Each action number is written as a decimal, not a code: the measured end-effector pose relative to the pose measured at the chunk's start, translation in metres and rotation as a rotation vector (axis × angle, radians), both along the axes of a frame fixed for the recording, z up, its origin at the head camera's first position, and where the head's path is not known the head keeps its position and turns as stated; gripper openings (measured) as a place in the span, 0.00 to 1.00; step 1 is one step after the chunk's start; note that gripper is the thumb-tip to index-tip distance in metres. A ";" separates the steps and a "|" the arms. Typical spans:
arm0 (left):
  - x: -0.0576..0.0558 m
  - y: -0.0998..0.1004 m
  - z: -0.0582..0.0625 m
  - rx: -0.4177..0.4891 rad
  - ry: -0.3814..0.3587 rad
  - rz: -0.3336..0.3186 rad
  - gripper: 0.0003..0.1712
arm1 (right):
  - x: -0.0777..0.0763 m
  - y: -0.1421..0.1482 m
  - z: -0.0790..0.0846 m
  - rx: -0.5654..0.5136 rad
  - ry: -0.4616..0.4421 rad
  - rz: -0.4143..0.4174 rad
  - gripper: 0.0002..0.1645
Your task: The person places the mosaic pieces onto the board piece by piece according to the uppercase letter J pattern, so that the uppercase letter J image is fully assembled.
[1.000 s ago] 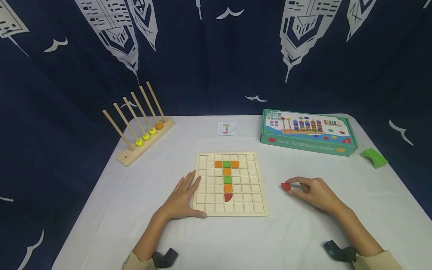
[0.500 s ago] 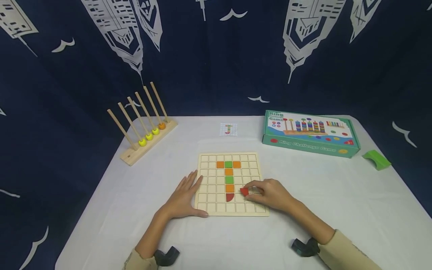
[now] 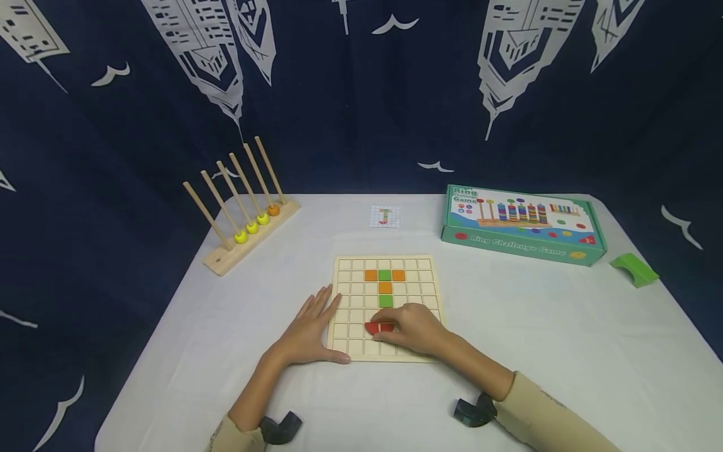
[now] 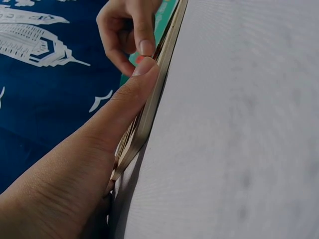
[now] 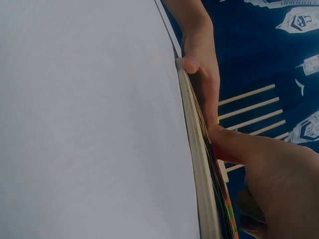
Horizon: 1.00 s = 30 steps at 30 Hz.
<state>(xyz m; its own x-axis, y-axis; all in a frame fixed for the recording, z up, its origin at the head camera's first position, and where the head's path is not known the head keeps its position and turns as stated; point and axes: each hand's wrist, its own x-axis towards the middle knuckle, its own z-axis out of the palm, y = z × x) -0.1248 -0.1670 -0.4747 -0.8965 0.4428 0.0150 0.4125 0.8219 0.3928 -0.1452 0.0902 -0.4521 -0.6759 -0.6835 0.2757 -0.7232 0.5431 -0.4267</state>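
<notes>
In the head view, a wooden grid board (image 3: 346, 348) lies on the white table, with orange and green square tiles (image 3: 386, 301) in a T shape. My left hand (image 3: 305, 333) rests spread along its left edge, thumb at the near corner. My right hand (image 3: 415, 328) is over the lower middle, thumb and fingers pinching a red quarter-circle tile (image 3: 371, 328). Right beside that tile sits a second red tile (image 3: 386, 327), partly under the fingers. The orange tile above it is hidden by the hand. Whether the pinched tile touches the board, I cannot tell.
Behind the board lies a small pattern card (image 3: 385, 216). A wooden peg stand (image 3: 254, 240) with yellow and orange beads is at the back left. A green game box (image 3: 522, 229) stands at the back right, near a green arch block (image 3: 635, 270).
My right hand has carried the red quarter-circle tile left from the table onto the board, beside the other red tile. My left hand keeps its place on the board's edge.
</notes>
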 end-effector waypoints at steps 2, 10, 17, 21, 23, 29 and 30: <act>0.000 0.001 0.000 -0.003 -0.003 -0.002 0.72 | 0.001 0.000 -0.002 0.001 -0.006 -0.011 0.17; 0.001 0.001 0.001 0.003 0.005 0.001 0.72 | 0.002 -0.001 -0.008 -0.017 -0.015 -0.036 0.17; 0.000 0.000 0.002 0.004 0.000 0.001 0.72 | 0.002 -0.003 -0.009 0.000 0.017 -0.045 0.19; 0.000 0.000 0.000 0.010 0.010 -0.001 0.71 | 0.002 -0.002 -0.010 0.006 0.017 -0.045 0.19; 0.000 0.000 0.000 0.010 0.010 -0.002 0.71 | 0.002 0.000 -0.010 0.001 0.012 -0.042 0.20; 0.000 0.001 -0.001 -0.001 0.015 -0.005 0.72 | 0.000 0.021 -0.002 -0.049 0.004 -0.095 0.21; 0.000 0.001 0.000 -0.002 0.019 -0.006 0.72 | -0.001 0.026 0.000 -0.062 -0.002 -0.112 0.20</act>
